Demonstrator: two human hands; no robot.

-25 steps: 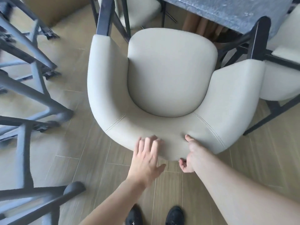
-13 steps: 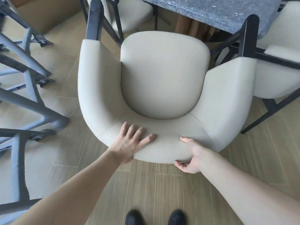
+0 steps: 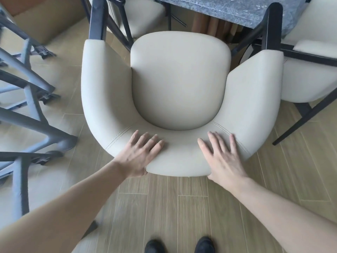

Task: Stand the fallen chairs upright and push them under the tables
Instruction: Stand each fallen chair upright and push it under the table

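A cream upholstered armchair with black legs stands upright in front of me, its seat facing the grey marbled table at the top. My left hand lies flat with straight fingers on the top of the curved backrest, left of its middle. My right hand lies flat the same way on the backrest's right part. The chair's front edge sits just short of the table's edge.
Another cream chair stands at the right beside the table, and a third at the top left. Grey metal frames with castors crowd the left side. A brown box sits top left. My black shoes stand on wood-look floor.
My right hand has come up from gripping the backrest's lower edge and now lies flat on top. My left hand shifted left along the backrest. The chair looks nearer the table.
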